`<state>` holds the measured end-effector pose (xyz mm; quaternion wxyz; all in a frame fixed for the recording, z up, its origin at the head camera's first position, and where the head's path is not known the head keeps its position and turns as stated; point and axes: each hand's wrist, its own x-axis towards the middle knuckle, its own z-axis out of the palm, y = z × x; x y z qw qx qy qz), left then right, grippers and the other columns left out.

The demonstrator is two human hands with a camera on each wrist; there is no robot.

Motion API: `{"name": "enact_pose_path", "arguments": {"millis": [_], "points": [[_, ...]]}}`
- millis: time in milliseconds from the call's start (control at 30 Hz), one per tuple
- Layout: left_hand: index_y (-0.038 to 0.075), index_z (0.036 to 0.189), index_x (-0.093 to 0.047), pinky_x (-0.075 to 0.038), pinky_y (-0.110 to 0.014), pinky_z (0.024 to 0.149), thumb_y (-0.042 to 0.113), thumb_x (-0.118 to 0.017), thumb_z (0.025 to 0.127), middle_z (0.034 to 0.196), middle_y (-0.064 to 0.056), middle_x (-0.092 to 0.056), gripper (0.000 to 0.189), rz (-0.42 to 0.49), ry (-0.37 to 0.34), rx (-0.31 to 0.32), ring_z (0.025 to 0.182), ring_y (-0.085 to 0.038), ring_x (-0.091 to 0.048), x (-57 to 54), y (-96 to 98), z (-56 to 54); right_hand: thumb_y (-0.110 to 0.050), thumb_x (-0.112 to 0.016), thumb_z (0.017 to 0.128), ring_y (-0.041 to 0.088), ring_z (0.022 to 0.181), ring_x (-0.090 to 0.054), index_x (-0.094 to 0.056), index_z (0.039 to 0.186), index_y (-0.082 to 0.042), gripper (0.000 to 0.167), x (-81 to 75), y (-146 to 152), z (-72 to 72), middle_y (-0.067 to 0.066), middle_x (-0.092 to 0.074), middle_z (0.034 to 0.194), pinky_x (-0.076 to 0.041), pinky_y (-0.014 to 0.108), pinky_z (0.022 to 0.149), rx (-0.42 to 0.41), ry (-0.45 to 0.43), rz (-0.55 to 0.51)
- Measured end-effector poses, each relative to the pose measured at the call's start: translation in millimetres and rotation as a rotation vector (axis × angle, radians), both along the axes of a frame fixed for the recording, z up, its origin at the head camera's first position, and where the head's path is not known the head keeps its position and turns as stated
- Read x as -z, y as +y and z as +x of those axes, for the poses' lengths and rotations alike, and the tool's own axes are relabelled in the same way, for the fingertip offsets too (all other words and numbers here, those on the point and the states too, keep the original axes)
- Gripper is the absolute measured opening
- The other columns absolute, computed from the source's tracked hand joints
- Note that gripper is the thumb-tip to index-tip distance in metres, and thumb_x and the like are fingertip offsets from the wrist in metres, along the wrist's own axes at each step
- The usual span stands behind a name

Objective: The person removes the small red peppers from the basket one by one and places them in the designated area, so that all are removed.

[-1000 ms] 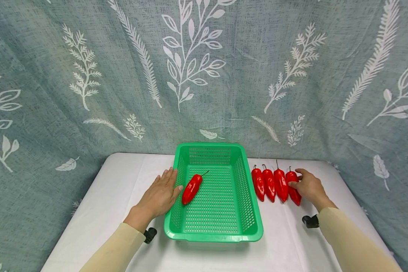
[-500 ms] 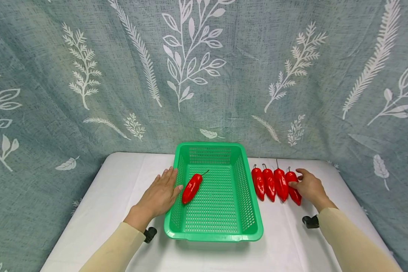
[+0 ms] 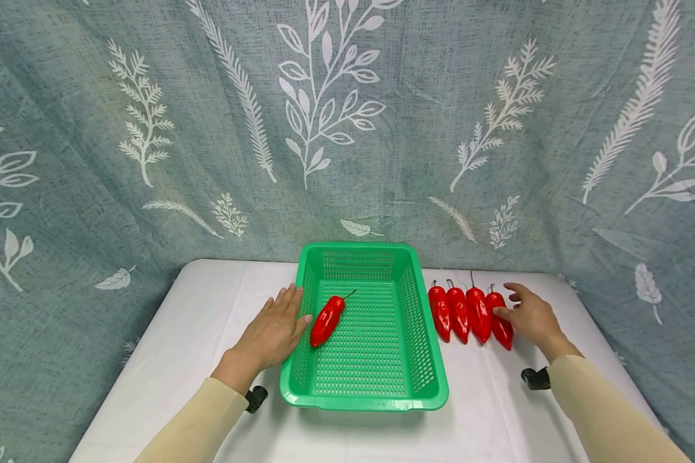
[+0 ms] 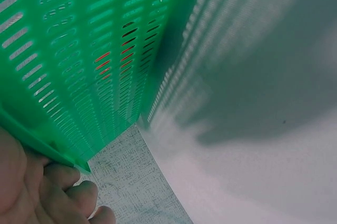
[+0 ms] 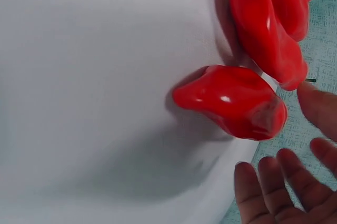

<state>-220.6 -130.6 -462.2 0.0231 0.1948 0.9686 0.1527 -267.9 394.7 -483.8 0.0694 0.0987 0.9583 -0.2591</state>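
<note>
My left hand rests straight-fingered along the left rim of the green plastic basket, its thumb over the edge. In the left wrist view the fingers lie against the rim, above the slotted side wall. One red chili pepper with a thin stem lies aslant inside the basket. Right of the basket, several more lie in a row. My right hand hovers at the rightmost chili pepper, thumb over it in the head view. The right wrist view shows spread fingers beside this chili pepper, not gripping it.
The row includes a longer chili pepper, a second chili pepper and a third chili pepper nearest the basket. All rest on a white-covered table. A grey-green leaf-patterned curtain hangs behind and at both sides.
My right hand has loosened from the rightmost chili pepper and shifted slightly right, its fingers spreading. The left hand, basket and chili peppers look unchanged.
</note>
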Motion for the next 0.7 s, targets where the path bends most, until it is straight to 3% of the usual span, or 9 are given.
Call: {"name": "enact_pose_path", "arguments": {"millis": [400,700], "points": [[-0.005,0.165,-0.024,-0.021,-0.057,0.131,0.041,-0.042,0.114,0.173,-0.023,-0.021,0.071,-0.013,0.003,-0.002,0.162,-0.041,-0.020,-0.9,0.4,0.1,-0.024,-0.076,0.097,0.052,0.124,-0.055,-0.038,0.158,0.002,0.077,-14.8,-23,7.1,0.036,-0.051,0.145,-0.059,0.061,0.092,-0.106,0.091,0.038],[-0.004,0.166,-0.023,-0.022,-0.056,0.131,0.042,-0.041,0.114,0.173,-0.023,-0.022,0.071,-0.012,0.003,-0.002,0.162,-0.040,-0.020,-0.6,0.9,-0.4,-0.023,-0.076,0.097,0.051,0.125,-0.057,-0.042,0.158,0.000,0.073,-36.0,-52,12.6,0.032,-0.054,0.145,-0.053,0.067,0.097,-0.222,0.189,0.059]]}}
